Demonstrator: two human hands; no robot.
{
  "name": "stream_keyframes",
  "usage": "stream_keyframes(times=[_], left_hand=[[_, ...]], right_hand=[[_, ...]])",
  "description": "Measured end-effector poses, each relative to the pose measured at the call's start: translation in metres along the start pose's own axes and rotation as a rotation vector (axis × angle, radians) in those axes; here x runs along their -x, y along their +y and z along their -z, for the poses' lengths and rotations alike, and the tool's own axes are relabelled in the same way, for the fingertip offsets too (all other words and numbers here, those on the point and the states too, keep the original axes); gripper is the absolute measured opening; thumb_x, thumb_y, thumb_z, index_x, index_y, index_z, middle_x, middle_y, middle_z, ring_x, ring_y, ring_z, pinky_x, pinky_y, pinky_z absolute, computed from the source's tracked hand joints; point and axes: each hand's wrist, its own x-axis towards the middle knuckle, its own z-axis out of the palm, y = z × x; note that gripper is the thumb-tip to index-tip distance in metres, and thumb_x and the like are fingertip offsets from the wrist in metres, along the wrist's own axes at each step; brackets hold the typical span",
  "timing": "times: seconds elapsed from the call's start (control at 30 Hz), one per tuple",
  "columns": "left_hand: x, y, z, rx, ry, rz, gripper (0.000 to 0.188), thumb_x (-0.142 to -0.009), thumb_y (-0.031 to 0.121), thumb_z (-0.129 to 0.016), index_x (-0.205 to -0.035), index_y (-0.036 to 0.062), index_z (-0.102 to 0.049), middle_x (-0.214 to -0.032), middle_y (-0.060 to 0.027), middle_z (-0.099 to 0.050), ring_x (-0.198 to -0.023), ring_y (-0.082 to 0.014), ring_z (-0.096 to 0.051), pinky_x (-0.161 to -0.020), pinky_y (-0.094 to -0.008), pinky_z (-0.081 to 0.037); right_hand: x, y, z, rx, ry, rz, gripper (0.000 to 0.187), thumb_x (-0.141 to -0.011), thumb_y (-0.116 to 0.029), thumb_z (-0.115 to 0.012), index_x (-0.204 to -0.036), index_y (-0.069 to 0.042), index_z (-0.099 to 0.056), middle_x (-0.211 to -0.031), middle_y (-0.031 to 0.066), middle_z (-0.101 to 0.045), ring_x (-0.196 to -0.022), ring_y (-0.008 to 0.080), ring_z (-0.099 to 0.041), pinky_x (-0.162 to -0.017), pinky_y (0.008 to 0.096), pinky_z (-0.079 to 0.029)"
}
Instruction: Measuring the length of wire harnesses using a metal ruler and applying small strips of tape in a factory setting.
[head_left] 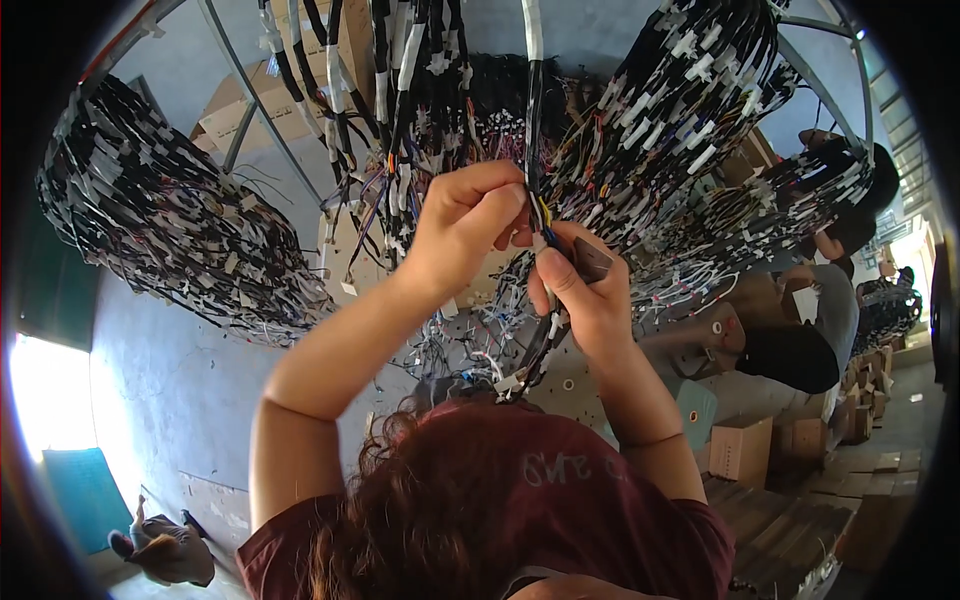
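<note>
A wire harness (534,110) hangs down in front of me, wrapped in black with a white band near the top. Yellow and blue wires show bare where my hands meet. My left hand (468,222) is closed on the harness, thumb and forefinger pinched against its left side. Just below, my right hand (588,290) grips the same harness between thumb and fingers. A dark, flat piece (593,260) shows between the right fingers; its kind I cannot make out. The harness's lower branches (540,355) fall below my right hand toward my shirt.
Thick bundles of harnesses hang at the left (180,220) and upper right (690,90) on metal frames (243,85). Cardboard boxes (740,447) stand at the lower right. Another person (815,320) sits at the right; a further person (165,550) is at the lower left.
</note>
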Motion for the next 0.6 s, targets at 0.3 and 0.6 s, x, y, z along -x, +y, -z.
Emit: stream_keyframes(times=[0.3,0.6], left_hand=[[-0.034,-0.034,-0.02,0.688,-0.188,0.118,0.021,-0.076,0.018,-0.037,-0.058,0.0077,-0.038,-0.039,0.004,-0.025,-0.063,-0.0111,-0.035,-0.065,-0.0266,-0.037],[-0.045,-0.039,-0.024,0.96,-0.547,0.069,0.018,-0.076,0.015,-0.04,-0.068,0.0001,-0.047,-0.072,-0.0068,-0.046,-0.073,-0.016,-0.043,-0.068,-0.0277,-0.04]], right_hand=[[-0.006,0.005,0.005,0.038,0.067,0.033,0.026,-0.083,-0.023,-0.048,-0.09,0.002,-0.052,-0.055,0.002,-0.048,-0.045,0.006,-0.04,-0.044,0.0177,-0.027],[-0.01,0.003,0.0,0.189,0.043,0.092,0.016,-0.084,-0.011,-0.047,-0.094,0.0,-0.053,-0.056,-0.001,-0.047,-0.048,0.0042,-0.042,-0.043,0.0184,-0.031]])
